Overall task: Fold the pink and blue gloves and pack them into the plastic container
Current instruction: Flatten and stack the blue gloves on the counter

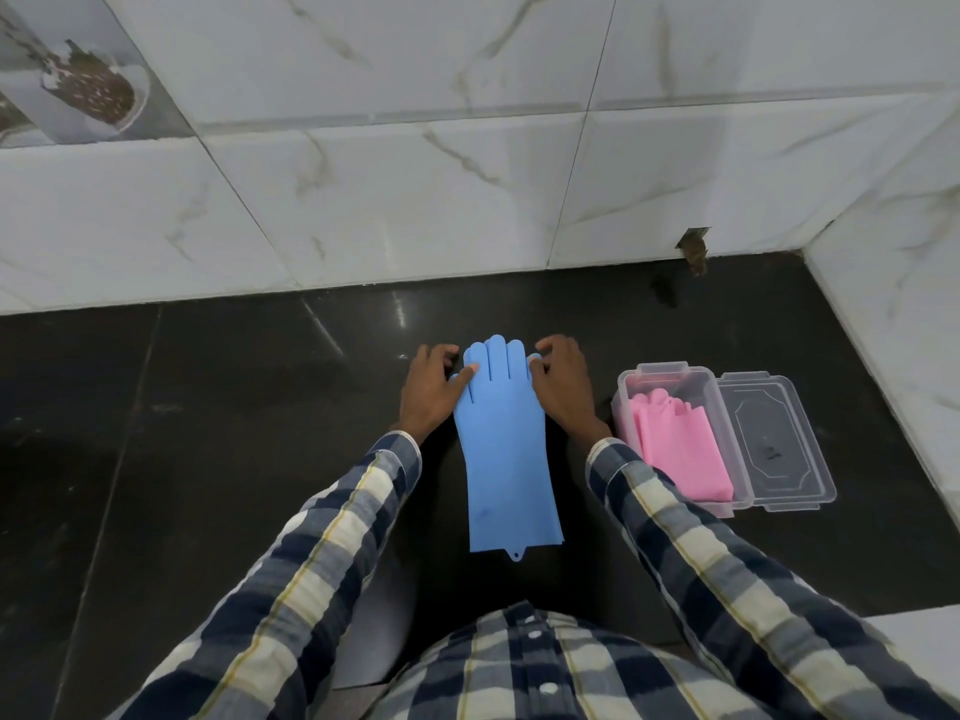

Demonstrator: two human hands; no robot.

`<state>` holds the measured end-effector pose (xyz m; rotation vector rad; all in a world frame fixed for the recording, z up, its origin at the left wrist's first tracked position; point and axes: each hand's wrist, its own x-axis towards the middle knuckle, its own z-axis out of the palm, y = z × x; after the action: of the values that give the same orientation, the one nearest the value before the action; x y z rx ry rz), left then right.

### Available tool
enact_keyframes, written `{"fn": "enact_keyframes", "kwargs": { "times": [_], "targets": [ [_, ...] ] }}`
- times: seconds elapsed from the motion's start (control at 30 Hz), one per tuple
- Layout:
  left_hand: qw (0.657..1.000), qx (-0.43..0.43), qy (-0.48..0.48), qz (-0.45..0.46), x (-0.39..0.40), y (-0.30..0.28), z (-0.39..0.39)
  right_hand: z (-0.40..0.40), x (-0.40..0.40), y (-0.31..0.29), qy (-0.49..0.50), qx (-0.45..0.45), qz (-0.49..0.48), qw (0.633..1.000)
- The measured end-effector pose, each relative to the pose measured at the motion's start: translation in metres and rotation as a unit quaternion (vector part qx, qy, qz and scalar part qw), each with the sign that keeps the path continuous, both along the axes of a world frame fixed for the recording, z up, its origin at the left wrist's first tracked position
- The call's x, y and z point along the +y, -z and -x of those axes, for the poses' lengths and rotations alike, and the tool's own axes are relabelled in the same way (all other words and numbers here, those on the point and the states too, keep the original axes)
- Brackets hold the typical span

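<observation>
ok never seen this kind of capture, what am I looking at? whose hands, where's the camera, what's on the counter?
One picture, from a camera worn on a person's head, looking down at their own arms in checked sleeves. No robot here. On the dark counter a blue glove lies flat, unfolded, fingers toward the tiled wall. The left hand and right hand touch its finger end from either side. To the right stands an open plastic container with the pink gloves already inside, its lid lying beside it.

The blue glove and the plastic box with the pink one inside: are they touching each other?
Apart. The head view shows a strip of dark counter between the blue glove and the plastic box.
</observation>
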<state>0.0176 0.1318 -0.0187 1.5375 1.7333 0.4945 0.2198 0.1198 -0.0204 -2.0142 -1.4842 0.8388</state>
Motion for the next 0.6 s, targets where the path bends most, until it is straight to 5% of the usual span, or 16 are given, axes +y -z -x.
{"fn": "enact_keyframes", "kwargs": {
  "times": [0.33,0.6],
  "targets": [
    [0.990,-0.107,-0.088,0.015,0.024,0.000,-0.024,0.006,0.030,-0.008,-0.107,-0.003,0.058,0.993],
    [0.992,-0.099,-0.081,0.013,0.026,0.006,-0.020,0.012,0.036,-0.008,-0.101,0.009,0.065,0.993]
  ]
}}
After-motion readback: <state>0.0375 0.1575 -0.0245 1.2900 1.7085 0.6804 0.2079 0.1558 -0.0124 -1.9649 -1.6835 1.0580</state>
